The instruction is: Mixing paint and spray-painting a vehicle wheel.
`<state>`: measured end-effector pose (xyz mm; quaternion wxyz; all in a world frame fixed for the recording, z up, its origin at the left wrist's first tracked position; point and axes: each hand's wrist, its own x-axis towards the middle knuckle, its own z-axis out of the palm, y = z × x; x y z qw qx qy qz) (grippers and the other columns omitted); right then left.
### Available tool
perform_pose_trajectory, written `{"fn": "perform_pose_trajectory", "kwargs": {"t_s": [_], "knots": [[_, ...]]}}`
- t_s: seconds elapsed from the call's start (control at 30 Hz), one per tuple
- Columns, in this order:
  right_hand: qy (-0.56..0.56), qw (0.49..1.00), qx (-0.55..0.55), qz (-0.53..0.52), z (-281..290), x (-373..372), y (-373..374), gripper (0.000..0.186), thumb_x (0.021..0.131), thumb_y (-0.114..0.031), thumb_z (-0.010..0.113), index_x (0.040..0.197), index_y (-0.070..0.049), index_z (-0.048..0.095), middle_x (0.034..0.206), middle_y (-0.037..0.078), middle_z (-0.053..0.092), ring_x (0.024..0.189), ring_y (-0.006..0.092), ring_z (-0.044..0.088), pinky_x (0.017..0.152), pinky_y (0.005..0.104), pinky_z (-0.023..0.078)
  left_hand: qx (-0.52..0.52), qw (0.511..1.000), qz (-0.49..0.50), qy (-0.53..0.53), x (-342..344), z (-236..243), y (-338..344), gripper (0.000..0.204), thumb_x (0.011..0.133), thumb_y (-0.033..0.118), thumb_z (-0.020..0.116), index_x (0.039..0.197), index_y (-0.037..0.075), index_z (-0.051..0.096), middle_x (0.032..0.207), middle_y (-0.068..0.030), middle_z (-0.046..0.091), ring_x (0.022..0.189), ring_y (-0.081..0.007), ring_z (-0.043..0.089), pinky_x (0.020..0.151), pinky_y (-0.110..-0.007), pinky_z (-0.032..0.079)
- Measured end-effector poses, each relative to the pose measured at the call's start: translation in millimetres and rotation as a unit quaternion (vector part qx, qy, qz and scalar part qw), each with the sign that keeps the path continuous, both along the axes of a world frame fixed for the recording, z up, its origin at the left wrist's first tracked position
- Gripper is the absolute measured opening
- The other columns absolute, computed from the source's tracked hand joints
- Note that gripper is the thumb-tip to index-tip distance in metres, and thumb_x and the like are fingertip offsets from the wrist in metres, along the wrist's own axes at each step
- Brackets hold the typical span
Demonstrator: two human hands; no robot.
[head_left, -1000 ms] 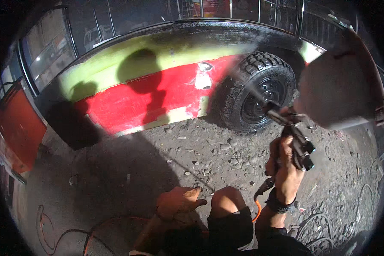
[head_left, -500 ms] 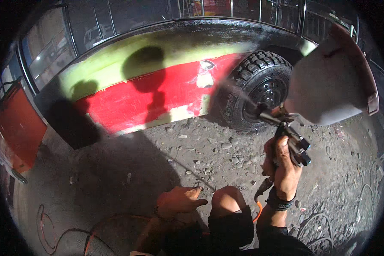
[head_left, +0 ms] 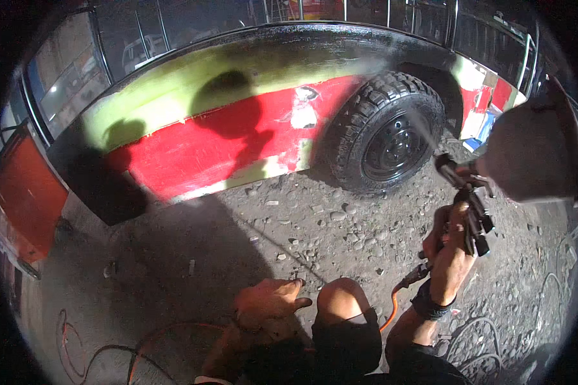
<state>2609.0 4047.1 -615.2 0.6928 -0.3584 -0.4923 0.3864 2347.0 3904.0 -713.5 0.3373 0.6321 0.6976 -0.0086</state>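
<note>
My right hand (head_left: 454, 240) is wrapped round the handle of a dark metal spray gun (head_left: 474, 205), with a large greyish cup (head_left: 529, 151) attached to its right. A thin mist leaves the nozzle and drifts up and left across the wheel (head_left: 398, 151). Beyond the gun stands the vehicle's side panel (head_left: 167, 170), patched in red, yellow-green and black, with dark shadows cast on it. An orange hose (head_left: 390, 313) joins the handle's lower end. My left hand (head_left: 266, 301) hangs beside my bare knee (head_left: 343, 300), empty, its thumb held apart.
Stony ground (head_left: 327, 237) lies between me and the vehicle. Loops of dark hose (head_left: 488, 327) rest at the lower right, and more hose (head_left: 112, 346) curls at the lower left. An orange-red panel (head_left: 32, 192) stands at the far left.
My right hand and the spray gun have moved right and slightly down, with the cup. More of the wheel and the panel behind it shows. My left hand has stayed almost in place.
</note>
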Motion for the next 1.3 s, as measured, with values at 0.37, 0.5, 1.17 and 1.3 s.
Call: {"fn": "perform_pose_trajectory", "kwargs": {"t_s": [0.37,0.5,1.17,1.3], "knots": [[-0.028,0.938,-0.076,0.336,9,-40,-32,0.038,0.096,-0.028,0.075,0.12,0.0,0.066,0.073,0.0,0.065,0.05,0.0052,0.05,0.045,0.0229,0.039,0.005,1.0,0.0,0.008,0,5,0,0.08,0.097,0.067,0.052,0.138,-0.001,0.053,0.124,-0.024,0.066,0.114,-0.0428,0.065,0.097,-0.049,0.052],[-0.061,0.963,-0.023,0.26,9,-36,-24,0.039,0.101,-0.042,0.065,0.101,-0.003,0.064,0.072,0.005,0.061,0.046,0.0084,0.048,0.04,0.024,0.034,0.081,0.997,-0.003,0.013,-4,-12,-10,0.079,0.097,0.066,0.052,0.138,-0.001,0.055,0.124,-0.0244,0.066,0.113,-0.0426,0.065,0.097,-0.049,0.053],[-0.061,0.997,-0.003,0.052,-16,6,5,0.039,0.103,-0.042,0.062,0.09,-0.005,0.065,0.062,-0.001,0.052,0.043,0.0063,0.044,0.04,0.0237,0.029,0.057,0.998,-0.041,0.007,-6,-15,-4,0.085,0.098,0.068,0.047,0.143,-0.003,0.049,0.134,-0.0227,0.063,0.122,-0.0402,0.06,0.106,-0.046,0.047],[-0.054,0.987,-0.045,0.146,-11,-22,-16,0.036,0.102,-0.039,0.066,0.094,-0.004,0.066,0.068,0.002,0.059,0.044,0.008,0.047,0.04,0.0248,0.033,0.041,0.999,0.001,0.007,1,-4,-3,0.074,0.097,0.068,0.049,0.125,0.0,0.057,0.119,-0.0239,0.066,0.113,-0.0447,0.062,0.098,-0.05,0.049]]}}
